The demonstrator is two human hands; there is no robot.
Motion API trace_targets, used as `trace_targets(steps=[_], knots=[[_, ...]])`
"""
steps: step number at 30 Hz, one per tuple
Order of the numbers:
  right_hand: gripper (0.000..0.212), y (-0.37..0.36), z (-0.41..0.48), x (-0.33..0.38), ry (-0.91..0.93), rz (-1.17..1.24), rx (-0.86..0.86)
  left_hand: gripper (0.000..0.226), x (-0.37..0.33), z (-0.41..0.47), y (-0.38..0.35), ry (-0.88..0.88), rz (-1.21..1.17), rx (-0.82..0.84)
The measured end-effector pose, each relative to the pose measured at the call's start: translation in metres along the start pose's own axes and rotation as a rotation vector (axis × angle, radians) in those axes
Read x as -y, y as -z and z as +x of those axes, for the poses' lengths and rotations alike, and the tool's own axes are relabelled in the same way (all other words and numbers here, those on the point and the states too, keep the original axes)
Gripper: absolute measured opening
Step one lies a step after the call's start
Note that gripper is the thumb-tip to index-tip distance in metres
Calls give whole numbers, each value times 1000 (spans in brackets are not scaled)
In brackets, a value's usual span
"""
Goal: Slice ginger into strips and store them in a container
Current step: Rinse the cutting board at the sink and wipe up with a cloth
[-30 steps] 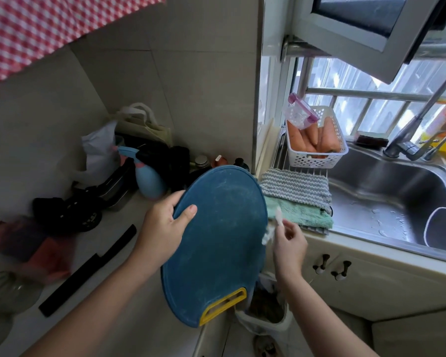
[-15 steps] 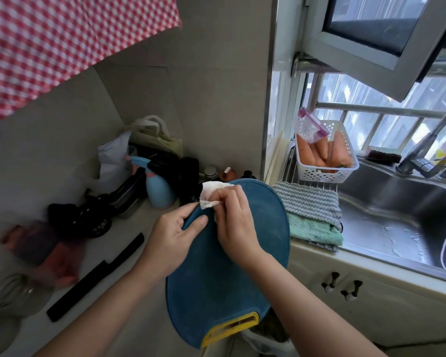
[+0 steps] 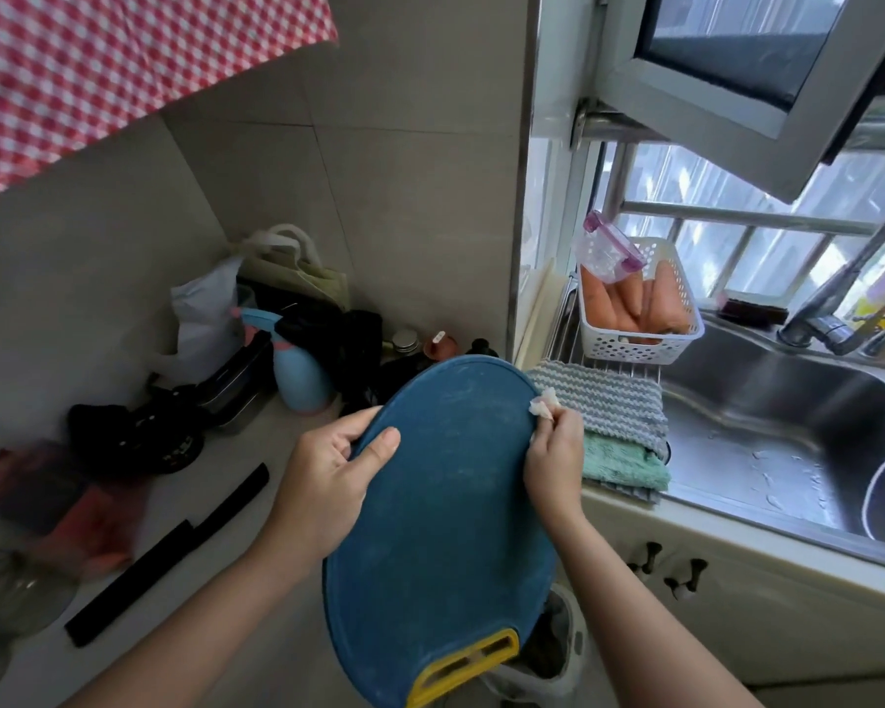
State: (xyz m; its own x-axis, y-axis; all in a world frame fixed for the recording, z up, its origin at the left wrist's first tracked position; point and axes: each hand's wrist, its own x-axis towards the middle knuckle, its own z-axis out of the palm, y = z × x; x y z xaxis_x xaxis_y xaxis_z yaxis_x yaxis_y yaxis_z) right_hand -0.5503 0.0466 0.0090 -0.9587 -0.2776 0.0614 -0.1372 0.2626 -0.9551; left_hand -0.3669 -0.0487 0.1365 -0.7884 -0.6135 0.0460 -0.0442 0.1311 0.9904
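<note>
A blue oval cutting board (image 3: 445,508) with a yellow handle slot (image 3: 463,666) is held tilted over the counter's front edge. My left hand (image 3: 328,472) grips its upper left rim, thumb on the top face. My right hand (image 3: 555,459) is at the board's upper right rim, fingers pinched on a crumpled white paper wipe (image 3: 542,405). A clear container with a purple lid (image 3: 604,250) lies on carrots in a white basket (image 3: 634,344) by the window. No ginger is visible.
A black sheathed knife (image 3: 169,554) lies on the counter at left. Spray bottle (image 3: 300,373), bags and dark items crowd the back wall. Folded grey and green cloths (image 3: 614,426) sit beside the steel sink (image 3: 788,426). A bin with a white liner (image 3: 553,651) stands below the board.
My right hand with the wipe has moved from the board's top left, beside my left thumb, across to its upper right rim. The left hand keeps its grip.
</note>
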Motion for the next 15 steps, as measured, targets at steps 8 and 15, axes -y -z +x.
trace_targets(steps=[8,15], knots=[[18,2,-29,-85,-445,-136,177,25,2,18,-16,-64,36,-72],[15,16,-68,-122,-540,-248,293,27,9,17,-22,-119,118,-184]])
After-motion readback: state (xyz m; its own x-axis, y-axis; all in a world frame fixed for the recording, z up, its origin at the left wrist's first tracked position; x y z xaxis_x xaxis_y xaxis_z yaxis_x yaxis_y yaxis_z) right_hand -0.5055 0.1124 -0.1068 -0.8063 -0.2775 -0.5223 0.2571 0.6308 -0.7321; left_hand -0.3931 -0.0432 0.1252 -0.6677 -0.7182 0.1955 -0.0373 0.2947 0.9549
